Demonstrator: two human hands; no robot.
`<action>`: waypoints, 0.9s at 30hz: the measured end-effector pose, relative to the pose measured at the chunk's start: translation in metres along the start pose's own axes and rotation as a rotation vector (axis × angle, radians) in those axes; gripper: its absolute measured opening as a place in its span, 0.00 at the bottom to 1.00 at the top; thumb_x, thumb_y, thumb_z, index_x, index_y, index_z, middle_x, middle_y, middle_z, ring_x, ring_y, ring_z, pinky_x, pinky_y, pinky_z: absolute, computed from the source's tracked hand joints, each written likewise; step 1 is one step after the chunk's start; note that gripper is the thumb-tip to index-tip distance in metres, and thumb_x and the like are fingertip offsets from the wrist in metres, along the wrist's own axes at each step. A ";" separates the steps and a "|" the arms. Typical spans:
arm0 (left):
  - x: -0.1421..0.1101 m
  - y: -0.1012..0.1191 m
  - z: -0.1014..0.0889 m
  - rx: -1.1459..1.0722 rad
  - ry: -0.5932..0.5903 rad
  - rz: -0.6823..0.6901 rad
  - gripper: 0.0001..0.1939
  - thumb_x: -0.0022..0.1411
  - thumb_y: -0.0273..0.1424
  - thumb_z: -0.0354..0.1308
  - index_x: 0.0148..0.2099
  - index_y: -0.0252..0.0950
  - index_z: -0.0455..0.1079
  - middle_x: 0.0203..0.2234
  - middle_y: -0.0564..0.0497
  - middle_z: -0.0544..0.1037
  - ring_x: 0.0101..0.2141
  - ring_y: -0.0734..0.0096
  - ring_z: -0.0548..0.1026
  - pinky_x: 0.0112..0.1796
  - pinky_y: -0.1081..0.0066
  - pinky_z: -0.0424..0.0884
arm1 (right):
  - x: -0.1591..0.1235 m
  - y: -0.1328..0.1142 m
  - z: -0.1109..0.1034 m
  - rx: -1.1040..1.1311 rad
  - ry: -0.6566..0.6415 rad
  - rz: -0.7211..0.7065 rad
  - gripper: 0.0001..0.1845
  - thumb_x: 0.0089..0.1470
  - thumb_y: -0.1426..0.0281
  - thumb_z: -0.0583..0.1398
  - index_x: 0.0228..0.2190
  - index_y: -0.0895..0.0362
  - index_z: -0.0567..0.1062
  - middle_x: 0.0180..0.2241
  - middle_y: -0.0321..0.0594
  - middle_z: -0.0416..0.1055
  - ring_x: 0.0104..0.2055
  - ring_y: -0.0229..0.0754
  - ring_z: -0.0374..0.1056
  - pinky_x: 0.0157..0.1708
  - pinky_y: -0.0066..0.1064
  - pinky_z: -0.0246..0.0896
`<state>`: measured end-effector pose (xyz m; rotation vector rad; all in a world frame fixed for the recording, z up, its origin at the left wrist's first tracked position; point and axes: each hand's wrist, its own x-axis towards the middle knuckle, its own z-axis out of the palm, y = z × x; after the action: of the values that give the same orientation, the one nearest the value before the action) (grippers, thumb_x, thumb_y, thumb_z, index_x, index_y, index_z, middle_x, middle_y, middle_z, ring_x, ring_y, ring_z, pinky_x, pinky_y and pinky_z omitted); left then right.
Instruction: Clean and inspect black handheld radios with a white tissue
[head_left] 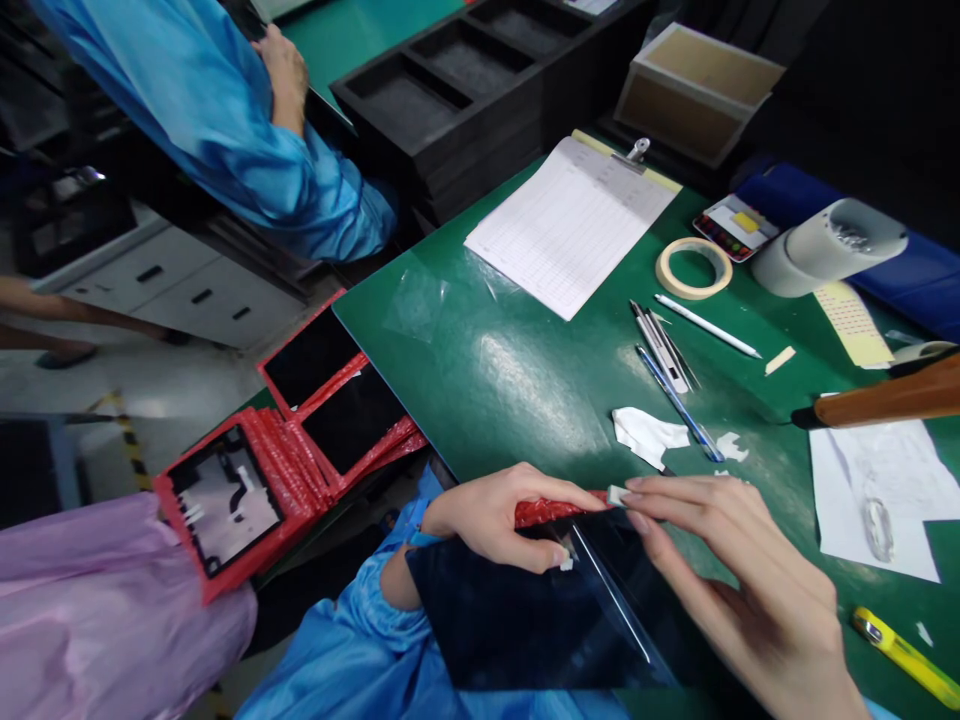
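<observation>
A dark glossy panel [502, 620] lies tilted at the table's near edge, above my lap. A bright diagonal streak, perhaps the edge of clear film, crosses it. My left hand [499, 515] grips the panel's far edge, its thumb on top beside a small white tab [566, 565] and its index finger stretched along the edge. Red bubble wrap [551, 511] shows between that thumb and finger. With fingertips and thumb together, my right hand [739, 575] pinches a small whitish piece [616, 496] at the same edge.
Red-wrapped panels [352, 420] are stacked at left, near a person's pink sleeve [112, 610]. A co-worker's blue sleeve [225, 130] is beyond. On the table lie a clipboard [570, 220], tape roll [694, 268], pens [679, 400], an orange-handled tool [892, 395] and a yellow cutter [907, 660].
</observation>
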<state>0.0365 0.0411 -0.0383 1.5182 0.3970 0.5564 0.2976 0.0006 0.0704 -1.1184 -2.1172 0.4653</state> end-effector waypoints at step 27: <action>0.005 0.008 -0.002 -0.060 0.014 0.149 0.34 0.69 0.26 0.72 0.75 0.29 0.77 0.64 0.33 0.86 0.58 0.54 0.90 0.61 0.69 0.82 | -0.004 -0.007 -0.001 -0.051 0.020 0.125 0.06 0.74 0.76 0.65 0.46 0.52 0.76 0.38 0.37 0.77 0.34 0.37 0.77 0.38 0.29 0.74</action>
<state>0.0385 0.0450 -0.0300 1.4940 0.2770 0.6904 0.2963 -0.0062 0.0737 -1.2851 -2.0603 0.4587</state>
